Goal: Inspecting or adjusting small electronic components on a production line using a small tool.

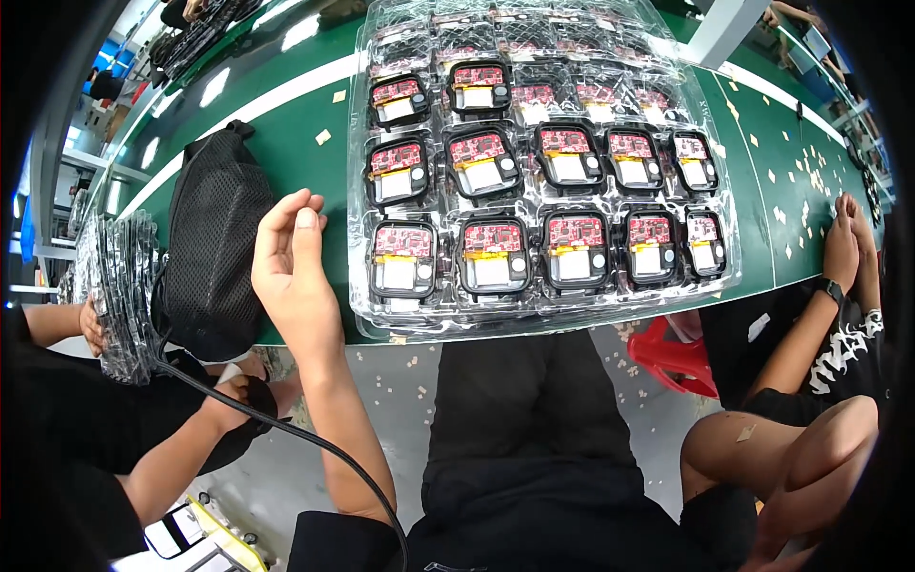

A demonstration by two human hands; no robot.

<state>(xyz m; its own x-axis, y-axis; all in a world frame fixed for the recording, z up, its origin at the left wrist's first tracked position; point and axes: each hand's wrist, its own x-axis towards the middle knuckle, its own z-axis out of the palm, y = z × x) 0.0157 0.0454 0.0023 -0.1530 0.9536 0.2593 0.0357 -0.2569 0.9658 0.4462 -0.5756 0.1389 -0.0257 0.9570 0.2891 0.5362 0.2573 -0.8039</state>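
Note:
My left hand (297,262) is raised over the green table's front edge, between a black mesh bag (219,238) and a clear plastic tray (356,276). Its fingers are loosely bent, the thumb points up, and I see nothing in it. The tray carries rows of black watch-shaped housings (575,250), each with a red circuit board, yellow tape and a silver block. Two more housings (478,88) sit at the left of the third row. Farther back, similar red boards show through clear plastic. My right hand is out of view.
At left, a person's hand (92,326) touches a stack of clear trays (124,286). A black cable (276,419) crosses my left forearm. On the right, another person's hands (843,243) rest at the table edge, near a red stool (672,357). Small pale scraps (810,176) litter the table.

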